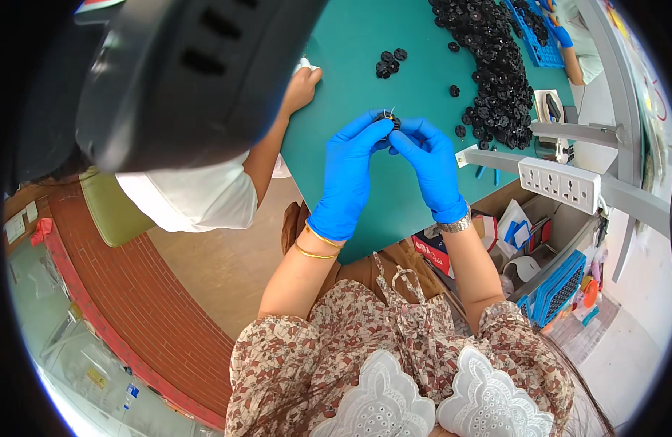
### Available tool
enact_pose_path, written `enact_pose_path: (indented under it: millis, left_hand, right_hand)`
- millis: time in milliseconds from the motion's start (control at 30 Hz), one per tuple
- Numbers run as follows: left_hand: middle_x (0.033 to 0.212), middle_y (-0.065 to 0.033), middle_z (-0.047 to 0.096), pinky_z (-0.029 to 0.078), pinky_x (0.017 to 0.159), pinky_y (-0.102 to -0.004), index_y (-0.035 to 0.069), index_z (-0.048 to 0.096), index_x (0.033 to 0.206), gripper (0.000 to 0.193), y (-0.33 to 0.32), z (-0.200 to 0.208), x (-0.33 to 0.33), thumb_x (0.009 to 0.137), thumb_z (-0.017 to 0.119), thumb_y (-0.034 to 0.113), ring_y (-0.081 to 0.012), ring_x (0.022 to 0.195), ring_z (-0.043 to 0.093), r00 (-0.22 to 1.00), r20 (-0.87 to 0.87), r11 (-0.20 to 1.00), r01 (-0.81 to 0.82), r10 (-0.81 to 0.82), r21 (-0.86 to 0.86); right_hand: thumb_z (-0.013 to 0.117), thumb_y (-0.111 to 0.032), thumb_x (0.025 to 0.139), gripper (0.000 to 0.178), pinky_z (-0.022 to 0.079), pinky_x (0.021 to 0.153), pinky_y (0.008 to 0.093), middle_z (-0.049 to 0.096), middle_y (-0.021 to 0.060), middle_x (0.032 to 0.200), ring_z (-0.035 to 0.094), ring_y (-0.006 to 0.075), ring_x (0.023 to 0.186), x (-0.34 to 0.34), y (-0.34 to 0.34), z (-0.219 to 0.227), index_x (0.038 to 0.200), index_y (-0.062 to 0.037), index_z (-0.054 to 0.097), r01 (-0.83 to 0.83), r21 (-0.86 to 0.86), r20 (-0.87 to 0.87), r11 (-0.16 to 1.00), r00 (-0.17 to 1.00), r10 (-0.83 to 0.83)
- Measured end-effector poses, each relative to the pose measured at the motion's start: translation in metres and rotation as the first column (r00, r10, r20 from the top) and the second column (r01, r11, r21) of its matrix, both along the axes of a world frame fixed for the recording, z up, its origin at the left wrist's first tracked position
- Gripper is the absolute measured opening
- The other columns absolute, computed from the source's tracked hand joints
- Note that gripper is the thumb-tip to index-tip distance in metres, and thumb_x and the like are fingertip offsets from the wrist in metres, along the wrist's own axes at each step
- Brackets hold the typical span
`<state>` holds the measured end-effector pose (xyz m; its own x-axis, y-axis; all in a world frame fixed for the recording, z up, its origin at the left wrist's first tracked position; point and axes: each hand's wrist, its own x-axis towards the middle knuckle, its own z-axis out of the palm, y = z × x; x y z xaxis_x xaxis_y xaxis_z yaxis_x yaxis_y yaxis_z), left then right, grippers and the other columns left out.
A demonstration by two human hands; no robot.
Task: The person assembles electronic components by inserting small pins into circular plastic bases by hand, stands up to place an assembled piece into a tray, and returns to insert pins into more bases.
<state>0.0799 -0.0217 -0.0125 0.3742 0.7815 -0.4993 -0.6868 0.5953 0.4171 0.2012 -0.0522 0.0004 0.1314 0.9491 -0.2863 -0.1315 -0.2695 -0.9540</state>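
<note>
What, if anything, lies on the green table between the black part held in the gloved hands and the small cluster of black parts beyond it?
Nothing visible. The left hand and right hand pinch the black part together; only bare green table shows between it and the small cluster.

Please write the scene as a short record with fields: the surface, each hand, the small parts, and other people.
surface: green table
left hand: in a blue glove, fingers closed on a small black round part above the table
right hand: in a blue glove, pinching the same part from the other side
loose parts: large heap of black round parts at the far right of the table; small cluster further left
other fittings: white power strip on a grey bar
other people: bare hand of a co-worker resting on the table's left edge
</note>
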Motion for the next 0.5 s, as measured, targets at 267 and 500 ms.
enact_pose_path:
  millis: [267,500]
  left_hand:
    - [0.085,-0.0049,0.062,0.047,0.073,-0.0223,0.0,0.062,0.098,0.018,-0.004,-0.004,-0.002,0.081,0.06,0.005,-0.0113,0.08,0.058,1.0,-0.004,1.0,0.004,-0.004,0.019]
    - [0.096,-0.0063,0.06,0.046,0.082,-0.0276,0.001,0.06,0.103,0.021,-0.002,-0.011,-0.006,0.083,0.056,0.006,-0.0143,0.088,0.057,0.998,-0.028,0.998,0.054,-0.055,-0.007]
  right_hand:
    - [0.063,-0.007,0.082,0.018,0.047,0.068,0.0196,0.062,0.0047,0.089,0.057,0.0063,0.078,-0.002,-0.004,-0.003,0.097,0.0011,0.059,0.042,-0.06,-0.015,0.997,0.999,-0.043]
    - [0.064,-0.008,0.081,0.018,0.047,0.068,0.0195,0.063,0.004,0.087,0.057,0.006,0.078,0.0,-0.001,-0.004,0.096,0.0009,0.06,0.008,-0.041,0.025,0.999,1.0,-0.007]
